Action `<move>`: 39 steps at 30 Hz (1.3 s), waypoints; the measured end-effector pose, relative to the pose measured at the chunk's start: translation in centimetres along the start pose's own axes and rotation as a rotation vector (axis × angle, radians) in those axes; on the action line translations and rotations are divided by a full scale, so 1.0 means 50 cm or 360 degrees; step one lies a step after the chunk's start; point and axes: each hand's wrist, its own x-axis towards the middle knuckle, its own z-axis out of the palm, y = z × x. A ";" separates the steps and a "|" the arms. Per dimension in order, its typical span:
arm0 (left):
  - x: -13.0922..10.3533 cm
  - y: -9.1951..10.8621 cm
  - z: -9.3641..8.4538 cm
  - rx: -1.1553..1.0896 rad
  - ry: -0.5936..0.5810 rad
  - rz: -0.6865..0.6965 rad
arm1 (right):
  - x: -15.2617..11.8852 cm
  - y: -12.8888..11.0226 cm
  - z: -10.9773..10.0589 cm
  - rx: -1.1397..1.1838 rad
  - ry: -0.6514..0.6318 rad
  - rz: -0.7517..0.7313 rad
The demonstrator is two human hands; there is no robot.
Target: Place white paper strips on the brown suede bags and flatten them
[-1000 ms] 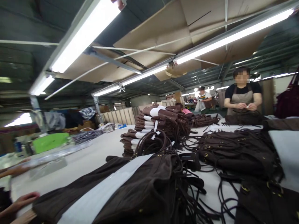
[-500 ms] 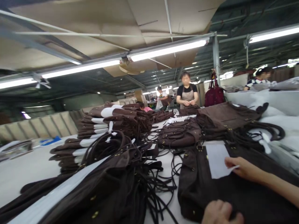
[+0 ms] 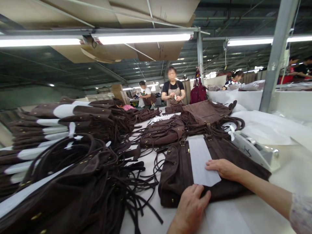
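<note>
A brown bag (image 3: 180, 169) lies flat on the white desk (image 3: 287, 169), a white paper strip (image 3: 201, 161) across it. The left hand (image 3: 191, 203) rests spread on the bag's near edge. The right hand (image 3: 223, 168) lies flat, fingers together, on the strip.

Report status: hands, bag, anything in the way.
Left hand flat on brown bag. Right hand on white paper strip. Loose straps left.

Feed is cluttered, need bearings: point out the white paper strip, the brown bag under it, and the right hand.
white paper strip (image 3: 201, 161), head view, middle of the sheet.
brown bag (image 3: 176, 169), head view, left front panel.
right hand (image 3: 223, 168), head view, back of the hand.
</note>
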 end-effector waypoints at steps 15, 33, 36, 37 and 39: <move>0.005 -0.001 0.000 0.0160 0.0092 -0.0011 | -0.018 -0.023 -0.003 -0.0030 0.0023 0.0007; 0.017 0.007 -0.004 0.0104 0.0077 0.0066 | -0.123 -0.092 0.002 -0.0248 0.0165 -0.0021; 0.018 0.004 -0.007 0.0105 0.0112 0.0055 | -0.128 -0.095 0.008 -0.0176 0.0181 -0.0033; 0.018 0.003 -0.008 0.0100 0.0119 0.0060 | -0.133 -0.096 0.009 -0.0144 0.0181 -0.0025; 0.014 0.007 -0.011 0.0085 0.0119 0.0075 | -0.152 -0.096 0.014 -0.0096 0.0162 0.0004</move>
